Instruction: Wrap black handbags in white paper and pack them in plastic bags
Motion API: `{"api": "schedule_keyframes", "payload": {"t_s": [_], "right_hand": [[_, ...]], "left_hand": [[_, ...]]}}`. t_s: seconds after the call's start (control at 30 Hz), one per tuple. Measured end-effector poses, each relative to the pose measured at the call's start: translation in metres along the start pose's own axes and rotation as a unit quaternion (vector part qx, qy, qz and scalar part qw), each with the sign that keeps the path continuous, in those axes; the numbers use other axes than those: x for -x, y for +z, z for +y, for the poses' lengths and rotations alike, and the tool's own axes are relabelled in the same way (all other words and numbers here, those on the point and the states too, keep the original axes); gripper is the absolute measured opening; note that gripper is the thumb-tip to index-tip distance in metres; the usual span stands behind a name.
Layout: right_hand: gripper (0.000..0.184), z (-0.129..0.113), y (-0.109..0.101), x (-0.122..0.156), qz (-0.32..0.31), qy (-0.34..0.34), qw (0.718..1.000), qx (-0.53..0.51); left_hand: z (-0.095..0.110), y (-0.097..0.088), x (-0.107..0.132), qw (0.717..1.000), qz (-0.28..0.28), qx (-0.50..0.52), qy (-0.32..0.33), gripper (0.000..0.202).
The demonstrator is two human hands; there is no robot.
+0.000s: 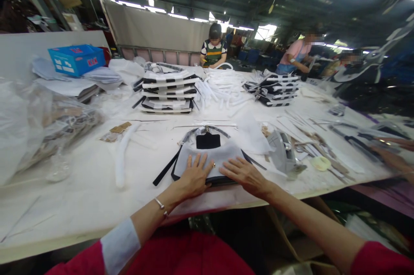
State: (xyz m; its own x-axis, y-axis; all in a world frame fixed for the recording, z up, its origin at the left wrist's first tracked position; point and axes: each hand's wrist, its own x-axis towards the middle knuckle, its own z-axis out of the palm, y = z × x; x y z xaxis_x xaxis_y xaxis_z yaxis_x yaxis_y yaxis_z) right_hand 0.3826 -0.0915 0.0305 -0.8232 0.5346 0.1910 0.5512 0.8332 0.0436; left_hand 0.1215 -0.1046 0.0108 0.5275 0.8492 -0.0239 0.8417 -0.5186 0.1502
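A grey-white fabric bag piece [210, 154] with black trim, black straps and a black patch lies flat near the front edge of the white table [80, 188]. My left hand [193, 175] rests flat on its lower left part, fingers spread, a ring on one finger and a bracelet on the wrist. My right hand [244, 173] lies flat on its lower right part, fingers stretched out toward the left. Neither hand holds anything.
Two stacks of black-and-white bags [170, 89] [274, 89] stand further back, with white padded tubes [223, 87] between them. A blue box [76, 59] sits far left, clear plastic bags [39, 124] at left, tools and strips [310, 141] at right. Other people work at the far side.
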Motion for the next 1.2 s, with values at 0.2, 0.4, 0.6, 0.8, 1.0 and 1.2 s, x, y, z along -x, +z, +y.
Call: {"api": "schedule_keyframes", "payload": {"t_s": [0.2, 0.4, 0.6, 0.8, 1.0, 1.2], "right_hand": [[0.057, -0.01, 0.012, 0.024, 0.034, 0.08, 0.996, -0.004], [0.047, -0.016, -0.044, -0.041, -0.155, 0.227, 0.96, -0.059], [0.038, -0.018, -0.061, -0.147, -0.096, 0.319, 0.943, -0.007], [0.032, 0.006, 0.006, -0.129, 0.041, 0.206, 0.973, -0.093], [0.033, 0.024, 0.051, -0.098, 0.22, 0.239, 0.944, -0.057], [0.029, 0.017, 0.043, -0.104, 0.192, 0.274, 0.941, 0.045]], "left_hand": [[0.0, 0.006, 0.004, 0.998, 0.05, 0.006, 0.026, 0.095], [-0.001, 0.009, 0.002, 0.998, 0.051, 0.032, 0.021, 0.083], [0.0, 0.013, 0.0, 0.998, 0.047, 0.031, 0.014, 0.089], [-0.006, 0.004, 0.008, 0.987, 0.07, 0.141, 0.001, 0.073], [-0.021, -0.004, 0.003, 0.959, 0.134, 0.213, -0.128, 0.042], [-0.017, -0.036, -0.037, 0.994, 0.044, 0.053, -0.083, 0.05]]}}
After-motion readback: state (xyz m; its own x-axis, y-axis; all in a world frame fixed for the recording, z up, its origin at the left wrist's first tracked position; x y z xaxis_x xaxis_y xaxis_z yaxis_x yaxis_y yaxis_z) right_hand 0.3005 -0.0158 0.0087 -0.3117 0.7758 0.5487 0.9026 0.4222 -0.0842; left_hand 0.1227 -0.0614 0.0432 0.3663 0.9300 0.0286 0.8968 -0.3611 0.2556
